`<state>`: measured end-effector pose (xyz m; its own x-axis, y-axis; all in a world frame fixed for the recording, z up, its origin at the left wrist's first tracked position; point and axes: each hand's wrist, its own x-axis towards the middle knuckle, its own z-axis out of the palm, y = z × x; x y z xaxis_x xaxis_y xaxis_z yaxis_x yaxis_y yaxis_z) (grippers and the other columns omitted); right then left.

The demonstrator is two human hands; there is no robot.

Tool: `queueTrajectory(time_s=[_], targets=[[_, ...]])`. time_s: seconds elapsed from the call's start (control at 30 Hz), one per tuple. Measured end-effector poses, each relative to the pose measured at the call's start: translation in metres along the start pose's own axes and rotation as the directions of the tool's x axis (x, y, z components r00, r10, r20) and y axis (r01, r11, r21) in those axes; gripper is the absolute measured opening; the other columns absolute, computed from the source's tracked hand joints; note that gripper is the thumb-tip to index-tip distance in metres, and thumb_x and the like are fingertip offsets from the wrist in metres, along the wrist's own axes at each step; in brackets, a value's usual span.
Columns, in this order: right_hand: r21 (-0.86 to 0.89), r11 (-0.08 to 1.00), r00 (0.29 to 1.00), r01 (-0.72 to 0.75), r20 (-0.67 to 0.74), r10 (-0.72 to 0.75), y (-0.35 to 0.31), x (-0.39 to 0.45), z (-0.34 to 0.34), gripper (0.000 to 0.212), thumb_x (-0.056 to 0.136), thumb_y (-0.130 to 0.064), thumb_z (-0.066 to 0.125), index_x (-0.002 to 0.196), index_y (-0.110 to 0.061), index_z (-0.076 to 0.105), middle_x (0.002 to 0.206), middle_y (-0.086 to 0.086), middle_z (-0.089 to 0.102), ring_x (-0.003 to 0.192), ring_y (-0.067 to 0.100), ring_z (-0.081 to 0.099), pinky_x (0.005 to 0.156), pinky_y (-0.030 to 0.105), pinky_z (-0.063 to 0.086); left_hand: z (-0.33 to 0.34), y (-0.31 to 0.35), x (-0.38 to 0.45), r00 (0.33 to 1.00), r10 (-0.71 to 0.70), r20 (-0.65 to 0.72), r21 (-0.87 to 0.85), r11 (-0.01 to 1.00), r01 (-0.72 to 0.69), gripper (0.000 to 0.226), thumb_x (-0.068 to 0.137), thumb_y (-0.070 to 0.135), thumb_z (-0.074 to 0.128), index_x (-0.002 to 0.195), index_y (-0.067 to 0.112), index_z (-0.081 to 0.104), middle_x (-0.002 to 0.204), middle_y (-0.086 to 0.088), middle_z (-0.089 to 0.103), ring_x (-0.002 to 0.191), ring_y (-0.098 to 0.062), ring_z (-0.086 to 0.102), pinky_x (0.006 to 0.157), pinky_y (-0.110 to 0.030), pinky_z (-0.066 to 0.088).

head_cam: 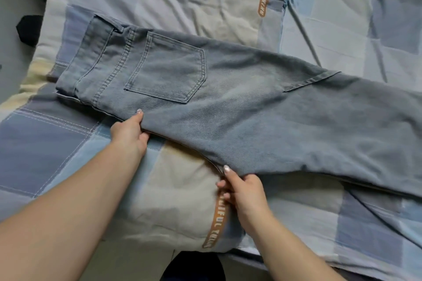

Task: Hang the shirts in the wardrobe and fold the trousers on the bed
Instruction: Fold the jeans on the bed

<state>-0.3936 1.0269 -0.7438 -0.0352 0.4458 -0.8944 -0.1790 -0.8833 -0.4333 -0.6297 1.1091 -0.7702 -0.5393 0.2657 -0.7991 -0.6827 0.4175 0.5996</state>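
A pair of light blue jeans (pixel 239 107) lies across the bed, folded lengthwise, with the waistband at the left and the legs running off the right edge. A back pocket faces up. My left hand (pixel 130 132) pinches the near edge of the jeans just below the pocket, thumb on top. My right hand (pixel 242 189) pinches the near edge at the crotch seam, thumb on top. No shirts or wardrobe are in view.
The bed is covered with a quilt (pixel 57 148) in blue, grey and beige checks with orange lettered strips. The bed's near edge runs along the bottom, with grey floor (pixel 13 36) at the left and a dark object (pixel 29 29) on it.
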Motion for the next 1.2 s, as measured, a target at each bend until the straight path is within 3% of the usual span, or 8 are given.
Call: queueTrajectory(time_s=[0.27,0.43,0.5,0.57,0.63,0.73,1.07,1.2], targets=[[-0.226,0.974,1.000,-0.011,0.025,0.017,-0.009,-0.042,-0.026,0.021,0.096,-0.020,0.053,0.081,-0.006,0.060,0.063,0.002,0.069,0.038,0.008,0.048,0.035,0.017,0.035,-0.010,0.001,0.010,0.998,0.049,-0.029,0.036,0.998,-0.048,0.041,0.088,0.007,0.066,0.127,0.005,0.055,0.121,-0.009,0.064,0.098,-0.020,0.067,0.080,-0.036,0.056],[-0.375,0.870,0.947,0.320,0.092,-0.308,-0.063,-0.014,-0.011,0.014,0.094,-0.014,0.055,0.085,-0.015,0.065,0.072,-0.004,0.067,0.056,0.005,0.057,0.050,0.017,0.046,-0.013,0.003,0.022,0.997,0.083,-0.004,0.015,0.996,-0.083,0.028,0.087,0.007,0.067,0.114,0.010,0.059,0.118,-0.008,0.066,0.098,-0.020,0.067,0.088,-0.040,0.054],[-0.621,0.615,0.844,0.486,0.151,-0.514,-0.092,0.020,0.005,0.020,0.093,-0.022,0.057,0.111,-0.017,0.065,0.109,-0.003,0.066,0.097,0.006,0.059,0.085,0.016,0.045,-0.014,0.002,0.026,0.997,0.077,-0.012,0.011,0.997,-0.077,0.025,0.086,0.008,0.068,0.108,0.012,0.059,0.117,-0.008,0.066,0.097,-0.020,0.066,0.090,-0.040,0.052],[-0.844,0.291,0.829,0.451,0.274,-0.488,-0.118,0.057,0.024,0.053,0.092,-0.040,0.055,0.140,-0.019,0.044,0.145,0.007,0.041,0.134,0.017,0.036,0.111,0.029,0.027,-0.015,0.004,0.029,0.998,0.062,-0.004,-0.013,0.998,-0.062,0.026,0.086,0.007,0.068,0.111,0.011,0.058,0.118,-0.009,0.065,0.100,-0.021,0.065,0.093,-0.043,0.050],[-0.938,0.012,0.880,0.346,0.320,-0.350,-0.140,0.087,0.045,0.076,0.088,-0.060,0.050,0.150,-0.028,0.020,0.160,0.006,0.007,0.146,0.024,0.008,0.116,0.050,0.017,-0.014,0.009,0.033,0.998,0.061,0.011,-0.057,0.997,-0.060,0.034,0.087,0.004,0.066,0.120,0.006,0.057,0.119,-0.010,0.065,0.102,-0.023,0.066,0.093,-0.046,0.051],[-0.925,-0.263,0.909,0.276,0.340,-0.242,-0.163,0.120,0.061,0.092,0.081,-0.070,0.049,0.151,-0.033,0.000,0.160,0.001,-0.014,0.147,0.026,-0.009,0.114,0.058,0.015,-0.014,0.017,0.041,0.998,0.070,0.012,-0.067,0.995,-0.069,0.040,0.087,0.004,0.066,0.126,0.003,0.055,0.122,-0.012,0.064,0.104,-0.023,0.065,0.094,-0.047,0.051],[-0.922,-0.341,0.950,0.184,0.256,-0.178,-0.177,0.151,0.074,0.105,0.076,-0.074,0.052,0.152,-0.028,-0.004,0.160,0.008,-0.012,0.146,0.034,-0.005,0.120,0.043,0.005,-0.009,0.063,0.015,0.966,0.126,0.228,-0.287,0.956,-0.057,0.013,0.093,0.017,0.057,0.101,0.013,0.065,0.096,-0.006,0.074,0.094,-0.021,0.070,0.082,-0.042,0.053],[-0.938,-0.043,0.922,0.344,0.346,-0.174,-0.199,0.123,0.086,0.084,0.085,-0.063,0.052,0.150,-0.017,0.024,0.155,0.011,0.027,0.138,0.029,0.032,0.106,0.031,0.031,0.010,0.084,-0.034,0.895,0.267,0.358,-0.295,0.941,-0.163,0.023,0.093,0.015,0.050,0.084,0.016,0.071,0.086,-0.001,0.074,0.085,-0.016,0.071,0.075,-0.033,0.057]])
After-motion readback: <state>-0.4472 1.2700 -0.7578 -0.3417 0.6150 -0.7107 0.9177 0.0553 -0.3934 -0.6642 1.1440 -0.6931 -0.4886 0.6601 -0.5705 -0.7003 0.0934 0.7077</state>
